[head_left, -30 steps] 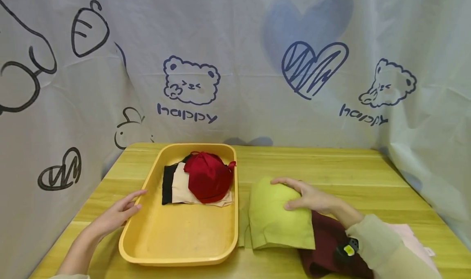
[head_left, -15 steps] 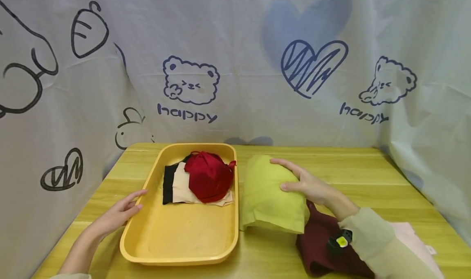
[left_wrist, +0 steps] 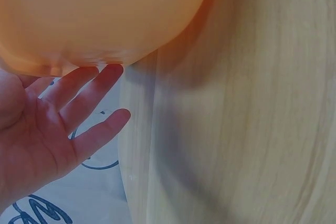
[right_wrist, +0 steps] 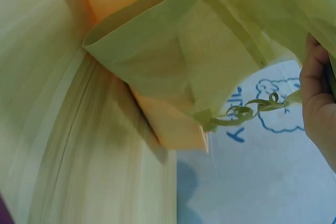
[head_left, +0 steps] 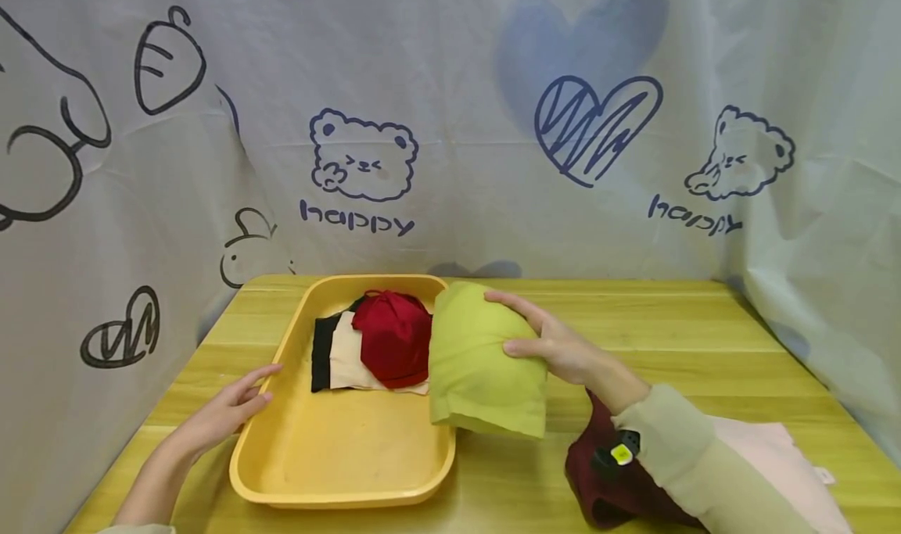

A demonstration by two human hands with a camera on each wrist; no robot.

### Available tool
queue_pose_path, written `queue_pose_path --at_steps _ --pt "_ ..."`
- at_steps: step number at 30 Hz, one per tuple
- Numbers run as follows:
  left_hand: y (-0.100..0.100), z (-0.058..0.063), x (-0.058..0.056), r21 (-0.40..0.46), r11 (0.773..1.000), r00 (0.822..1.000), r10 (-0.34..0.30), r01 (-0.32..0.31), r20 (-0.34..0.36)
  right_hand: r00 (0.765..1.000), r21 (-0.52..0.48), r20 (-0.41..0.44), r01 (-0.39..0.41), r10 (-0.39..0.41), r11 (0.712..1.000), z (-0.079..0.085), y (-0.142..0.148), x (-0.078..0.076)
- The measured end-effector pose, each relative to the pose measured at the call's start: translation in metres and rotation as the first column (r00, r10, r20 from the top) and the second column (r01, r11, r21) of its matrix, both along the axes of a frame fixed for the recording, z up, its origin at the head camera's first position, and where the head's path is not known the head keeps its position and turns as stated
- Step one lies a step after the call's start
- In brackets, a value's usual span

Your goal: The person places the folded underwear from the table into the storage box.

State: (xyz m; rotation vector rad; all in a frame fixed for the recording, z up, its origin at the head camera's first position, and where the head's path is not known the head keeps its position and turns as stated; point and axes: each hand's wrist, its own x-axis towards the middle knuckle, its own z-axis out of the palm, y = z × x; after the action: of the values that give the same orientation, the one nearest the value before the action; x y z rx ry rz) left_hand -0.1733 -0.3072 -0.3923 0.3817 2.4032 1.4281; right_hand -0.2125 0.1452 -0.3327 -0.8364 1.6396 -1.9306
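The right hand [head_left: 559, 352] pinches the lime bag [head_left: 475, 362], lower centre of the head view, overlapping the right rim of the yellow tray [head_left: 338, 449]; lower left, the left hand [head_left: 220, 417], fingers spread, touches the tray!

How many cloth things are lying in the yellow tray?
3 visible: a red bag on top, cream cloth under it, black cloth leftmost; more may hide underneath.
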Motion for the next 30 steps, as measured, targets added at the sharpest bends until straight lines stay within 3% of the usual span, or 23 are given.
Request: queue_pose_path --at_steps 19,25,30 --pt "0.0 -0.003 0.0 -0.005 1.0 1.0 0.009 -0.01 -0.02 0.989 -0.011 0.035 -0.145 0.145 0.989 0.004 -0.071 0.0" --pt "-0.001 -0.004 0.001 -0.014 1.0 0.999 0.022 -0.022 -0.035 0.986 0.009 0.042 -0.162 0.162 0.987 -0.006 -0.09 0.0" --pt "0.0 -0.004 0.001 -0.022 0.999 0.999 0.033 -0.034 -0.039 0.988 0.092 0.042 -0.152 0.149 0.984 -0.021 -0.103 0.0"
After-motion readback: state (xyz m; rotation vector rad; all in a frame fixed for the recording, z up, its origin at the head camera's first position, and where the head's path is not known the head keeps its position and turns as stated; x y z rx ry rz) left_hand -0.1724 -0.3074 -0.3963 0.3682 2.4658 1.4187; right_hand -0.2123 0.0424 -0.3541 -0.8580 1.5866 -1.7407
